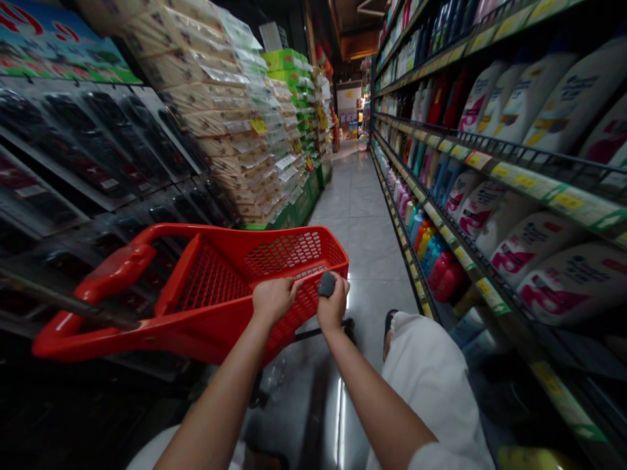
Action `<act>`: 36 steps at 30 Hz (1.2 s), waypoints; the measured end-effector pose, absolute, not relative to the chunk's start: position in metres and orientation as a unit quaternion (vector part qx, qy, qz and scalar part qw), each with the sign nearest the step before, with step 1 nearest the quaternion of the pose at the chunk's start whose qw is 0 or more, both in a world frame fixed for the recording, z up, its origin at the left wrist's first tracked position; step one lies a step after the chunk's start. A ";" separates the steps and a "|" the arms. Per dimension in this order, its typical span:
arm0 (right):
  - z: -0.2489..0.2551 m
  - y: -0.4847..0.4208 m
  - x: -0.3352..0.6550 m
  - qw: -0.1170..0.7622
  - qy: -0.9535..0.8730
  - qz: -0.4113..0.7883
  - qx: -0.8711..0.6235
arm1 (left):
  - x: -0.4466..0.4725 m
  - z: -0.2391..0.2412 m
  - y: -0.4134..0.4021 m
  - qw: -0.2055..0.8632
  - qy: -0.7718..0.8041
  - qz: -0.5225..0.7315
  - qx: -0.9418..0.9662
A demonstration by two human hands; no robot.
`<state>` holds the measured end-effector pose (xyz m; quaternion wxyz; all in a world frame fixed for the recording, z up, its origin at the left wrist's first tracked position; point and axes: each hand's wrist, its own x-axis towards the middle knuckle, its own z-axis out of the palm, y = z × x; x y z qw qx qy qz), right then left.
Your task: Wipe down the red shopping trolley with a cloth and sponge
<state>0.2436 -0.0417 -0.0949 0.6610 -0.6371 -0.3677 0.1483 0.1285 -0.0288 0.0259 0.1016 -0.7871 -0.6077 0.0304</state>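
A red plastic shopping basket on wheels [274, 258] stands in front of me in a shop aisle, and its inside looks bare. My left hand [273, 298] is closed on the basket's near rim. My right hand [333, 301] is wrapped round a dark grey handle grip [326, 284] at the same rim. A thin black pull bar [318, 333] runs below the basket. Its big red carry handle [112, 271] sticks out to the left.
Shelves of white detergent bottles [533, 98] and coloured bottles [431, 254] line the right. Dark packets [98, 143] hang at left, with stacked packs [235, 124] and green boxes [289, 62] behind. The grey tiled aisle floor [362, 222] runs ahead. My white-clad knee [431, 372] is lower right.
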 end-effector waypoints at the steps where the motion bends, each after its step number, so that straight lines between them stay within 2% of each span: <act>1: -0.096 -0.044 0.243 0.659 -0.388 0.158 -0.624 | 0.130 0.025 -0.030 0.100 -0.612 0.027 -0.784; 6: -0.100 -0.041 0.278 0.666 -0.369 0.190 -0.620 | 0.133 0.027 -0.033 0.079 -0.624 0.037 -0.776; 11: -0.085 -0.019 0.326 0.679 -0.333 0.127 -0.642 | 0.128 0.037 -0.024 0.035 -0.598 0.092 -0.796; 16: -0.065 -0.014 0.339 0.545 -0.498 0.138 -0.661 | 0.117 0.040 -0.003 -0.038 -0.512 0.094 -0.853; 19: -0.055 -0.024 0.314 0.489 -0.543 0.108 -0.674 | 0.115 0.036 0.003 -0.042 -0.499 0.086 -0.861; 23: -0.042 -0.040 0.277 0.452 -0.615 0.084 -0.641 | 0.112 0.031 0.003 -0.018 -0.501 0.086 -0.861; 26: -0.038 -0.042 0.285 0.420 -0.657 0.079 -0.621 | 0.108 0.032 0.002 -0.033 -0.512 0.095 -0.853; 32: -0.041 -0.027 0.340 0.406 -0.601 0.050 -0.687 | 0.111 0.037 0.001 -0.036 -0.535 0.103 -0.838; 36: -0.032 -0.033 0.316 0.366 -0.642 0.044 -0.672 | 0.115 0.036 0.002 -0.033 -0.539 0.109 -0.834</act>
